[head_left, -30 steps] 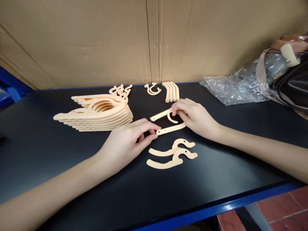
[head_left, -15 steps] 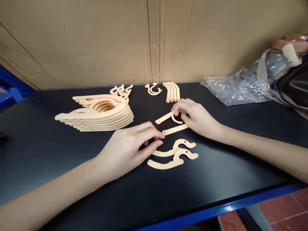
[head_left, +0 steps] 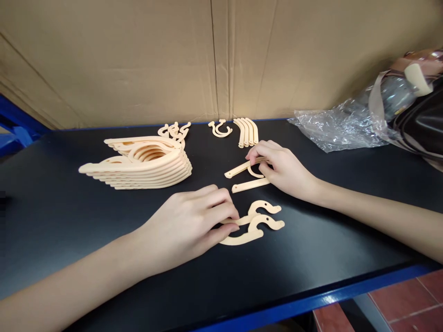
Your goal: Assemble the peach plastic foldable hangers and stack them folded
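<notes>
My left hand (head_left: pixel 195 223) is closed, thumb and fingers pinching the left end of a curved cream hanger piece (head_left: pixel 255 212). Just in front of it lies a second, similar curved hanger piece (head_left: pixel 244 238), its left end behind my thumb. Further right, my right hand (head_left: pixel 282 168) pinches a straight hanger arm (head_left: pixel 237 170). A thin hook-like curve (head_left: pixel 255 174) shows below that arm. Another straight hanger arm (head_left: pixel 249 185) reaches out from under my right hand; whether these parts are joined is hidden by my fingers.
A stack of cream folding hangers (head_left: pixel 152 177) stands on the black table (head_left: pixel 294 286) at left. Behind are small hooks (head_left: pixel 175 131), more hooks (head_left: pixel 220 130) and several curved strips (head_left: pixel 246 133). Clear plastic wrap (head_left: pixel 332 127) and a dark bag (head_left: pixel 420 115) lie at right.
My left hand has shifted slightly down and taken hold of the upper curved hanger piece. My right hand has stayed nearly in place with its hanger arm.
</notes>
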Action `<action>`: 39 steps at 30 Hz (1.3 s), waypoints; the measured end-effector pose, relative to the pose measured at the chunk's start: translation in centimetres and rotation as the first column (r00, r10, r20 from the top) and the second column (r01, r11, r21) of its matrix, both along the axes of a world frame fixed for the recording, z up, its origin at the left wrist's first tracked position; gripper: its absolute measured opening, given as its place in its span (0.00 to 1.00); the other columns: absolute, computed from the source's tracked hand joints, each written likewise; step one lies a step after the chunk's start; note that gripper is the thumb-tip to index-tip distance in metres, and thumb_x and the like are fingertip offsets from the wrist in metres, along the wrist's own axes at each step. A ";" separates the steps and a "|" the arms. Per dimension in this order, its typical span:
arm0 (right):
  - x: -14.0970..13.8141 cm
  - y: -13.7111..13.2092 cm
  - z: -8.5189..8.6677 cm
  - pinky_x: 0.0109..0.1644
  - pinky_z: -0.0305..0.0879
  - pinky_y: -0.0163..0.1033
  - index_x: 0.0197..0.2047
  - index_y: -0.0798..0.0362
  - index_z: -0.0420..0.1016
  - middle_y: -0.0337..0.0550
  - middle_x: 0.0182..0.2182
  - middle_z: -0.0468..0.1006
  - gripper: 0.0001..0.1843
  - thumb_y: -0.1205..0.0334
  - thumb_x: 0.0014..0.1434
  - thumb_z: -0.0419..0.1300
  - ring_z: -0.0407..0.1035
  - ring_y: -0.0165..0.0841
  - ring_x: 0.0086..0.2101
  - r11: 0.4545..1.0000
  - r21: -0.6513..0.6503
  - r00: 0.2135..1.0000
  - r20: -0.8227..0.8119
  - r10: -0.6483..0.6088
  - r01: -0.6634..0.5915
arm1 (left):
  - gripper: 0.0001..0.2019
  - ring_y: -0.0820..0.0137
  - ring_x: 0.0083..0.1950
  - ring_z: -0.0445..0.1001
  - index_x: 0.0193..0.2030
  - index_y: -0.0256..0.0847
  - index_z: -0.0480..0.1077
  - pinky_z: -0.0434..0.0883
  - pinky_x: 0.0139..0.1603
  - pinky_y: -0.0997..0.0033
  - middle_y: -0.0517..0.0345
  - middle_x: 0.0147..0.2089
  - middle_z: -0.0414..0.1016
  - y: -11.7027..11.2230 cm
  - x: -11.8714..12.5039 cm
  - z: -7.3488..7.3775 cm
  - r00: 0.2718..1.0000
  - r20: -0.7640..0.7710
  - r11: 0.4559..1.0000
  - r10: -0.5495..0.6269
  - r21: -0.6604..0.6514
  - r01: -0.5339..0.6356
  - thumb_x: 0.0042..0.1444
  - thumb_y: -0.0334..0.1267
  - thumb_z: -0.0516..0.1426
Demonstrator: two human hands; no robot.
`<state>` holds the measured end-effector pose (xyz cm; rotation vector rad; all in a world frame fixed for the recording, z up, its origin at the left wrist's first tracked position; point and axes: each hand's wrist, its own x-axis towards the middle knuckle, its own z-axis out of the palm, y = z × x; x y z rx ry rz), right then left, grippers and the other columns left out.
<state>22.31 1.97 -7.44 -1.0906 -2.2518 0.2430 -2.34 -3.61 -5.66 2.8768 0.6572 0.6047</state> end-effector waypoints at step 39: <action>-0.5 -0.8 0.7 0.47 0.61 0.45 0.35 0.51 0.69 0.44 0.42 0.76 0.11 0.75 0.61 0.51 0.68 0.38 0.42 0.987 0.120 0.993 0.076 0.093 -0.102 | 0.05 0.65 0.39 0.74 0.31 0.39 0.69 0.72 0.38 0.68 0.53 0.36 0.76 -2.3 0.9 1.2 0.991 -0.110 0.986 -0.081 0.134 0.095 0.59 0.32 0.55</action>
